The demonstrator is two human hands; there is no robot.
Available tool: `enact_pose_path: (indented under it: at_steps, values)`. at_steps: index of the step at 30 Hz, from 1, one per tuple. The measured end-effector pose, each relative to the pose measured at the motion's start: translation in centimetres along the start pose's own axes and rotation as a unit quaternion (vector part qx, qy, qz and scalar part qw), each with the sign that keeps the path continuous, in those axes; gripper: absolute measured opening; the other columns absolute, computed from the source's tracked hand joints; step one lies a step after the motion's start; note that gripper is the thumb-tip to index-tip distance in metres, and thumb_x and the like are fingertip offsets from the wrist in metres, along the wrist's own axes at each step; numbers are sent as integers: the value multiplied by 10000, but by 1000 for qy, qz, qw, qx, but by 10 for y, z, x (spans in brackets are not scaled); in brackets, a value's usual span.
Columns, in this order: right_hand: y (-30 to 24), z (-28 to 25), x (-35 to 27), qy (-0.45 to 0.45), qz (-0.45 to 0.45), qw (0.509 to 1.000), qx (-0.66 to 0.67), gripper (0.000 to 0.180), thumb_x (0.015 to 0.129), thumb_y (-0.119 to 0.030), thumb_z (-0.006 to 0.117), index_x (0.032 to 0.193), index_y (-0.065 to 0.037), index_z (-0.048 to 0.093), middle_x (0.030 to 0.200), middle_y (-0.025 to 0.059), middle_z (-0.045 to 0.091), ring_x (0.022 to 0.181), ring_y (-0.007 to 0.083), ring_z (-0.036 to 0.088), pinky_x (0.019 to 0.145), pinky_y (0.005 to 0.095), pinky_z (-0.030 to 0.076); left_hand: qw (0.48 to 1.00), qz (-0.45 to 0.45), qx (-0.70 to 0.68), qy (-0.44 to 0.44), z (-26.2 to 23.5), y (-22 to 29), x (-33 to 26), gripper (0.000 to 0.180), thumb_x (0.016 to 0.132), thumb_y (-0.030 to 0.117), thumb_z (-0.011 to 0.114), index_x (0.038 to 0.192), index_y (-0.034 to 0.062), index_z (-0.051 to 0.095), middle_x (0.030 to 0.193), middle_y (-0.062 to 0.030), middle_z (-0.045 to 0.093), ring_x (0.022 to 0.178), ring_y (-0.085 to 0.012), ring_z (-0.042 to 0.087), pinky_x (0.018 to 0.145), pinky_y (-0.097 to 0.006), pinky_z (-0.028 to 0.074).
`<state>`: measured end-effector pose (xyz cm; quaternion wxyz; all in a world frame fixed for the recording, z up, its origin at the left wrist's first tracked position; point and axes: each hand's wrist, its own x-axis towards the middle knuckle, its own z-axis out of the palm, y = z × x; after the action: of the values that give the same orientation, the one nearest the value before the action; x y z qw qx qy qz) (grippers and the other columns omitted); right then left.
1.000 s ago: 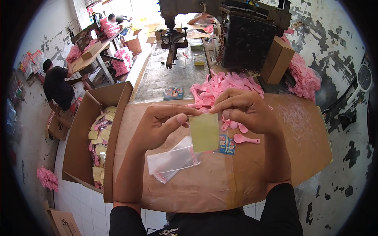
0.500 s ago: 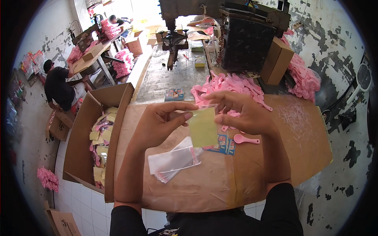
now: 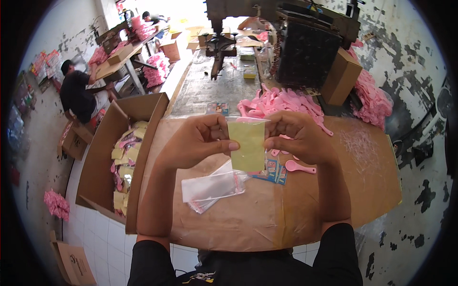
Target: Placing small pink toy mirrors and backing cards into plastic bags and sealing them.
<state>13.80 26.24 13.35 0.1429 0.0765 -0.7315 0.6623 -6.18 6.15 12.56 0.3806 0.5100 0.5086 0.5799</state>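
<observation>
brown work surface (image 3: 224, 231), with room to move toward the body; open carton (image 3: 145, 155), its wall bounding the space left of the left hand (image 3: 198, 143); pink spoon heap (image 3: 281, 102), beyond the right hand (image 3: 298, 138). the left hand pinches one edge of the yellow-green packet (image 3: 247, 148); the right hand, fingers spread half a second earlier, now pinches the opposite edge, likely steadying the packet between them. transparent sleeves (image 3: 212, 187) and a single spoon (image 3: 292, 165) lie nearer the body than the hands.
</observation>
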Motion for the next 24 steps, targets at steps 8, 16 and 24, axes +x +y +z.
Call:
enact_pose_path:
  at_steps: [8,16,24]
  values:
    - [-9,-17,-11,63,-100,968,-223,282,949,-35,726,1228,-8,704,1081,55,737,906,92,668,818,254,543,877,209,-198,385,-51,-11,-28,379,1047,282,617,1306,12,551,1182,-90,695,1063,-173,683,917,-360,566]
    - [-18,-17,-15,64,-64,948,-306,244,947,-84,737,1179,-10,728,1043,48,744,880,87,665,765,259,525,947,-64,271,161,-14,-84,-76,294,967,221,732,1185,26,703,1015,-106,743,900,-212,711,789,-359,582]
    - [33,-18,-11,-41,129,902,-411,310,895,-230,790,1126,-30,735,1000,101,713,926,198,679,813,359,532,886,-17,459,-59,6,-118,-63,380,820,387,829,1026,87,720,1056,-100,635,1025,-308,636,914,-423,511]
